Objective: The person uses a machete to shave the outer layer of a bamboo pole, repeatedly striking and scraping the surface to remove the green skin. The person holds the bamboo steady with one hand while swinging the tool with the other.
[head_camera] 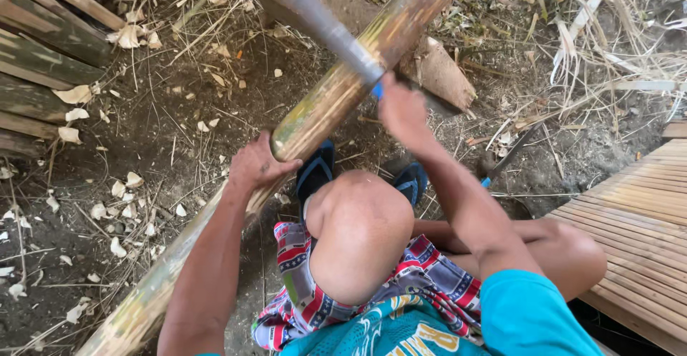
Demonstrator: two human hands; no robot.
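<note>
A long bamboo pole [336, 95] runs from the lower left to the top middle, resting on a wooden block [436, 70]. My left hand [256, 163] grips the pole from the side near its middle. My right hand [402, 109] holds a large knife with a blue-trimmed handle; its grey blade [322, 23] is blurred and lies across the pole's upper part. My bent knee [358, 231] sits just under the pole.
Split bamboo slats [36, 62] are stacked at the upper left. A woven bamboo mat [644, 213] lies at the right. Wood chips [118, 191] and dry straw [608, 34] litter the dirt ground. A second tool [501, 163] lies right of my sandalled feet [318, 166].
</note>
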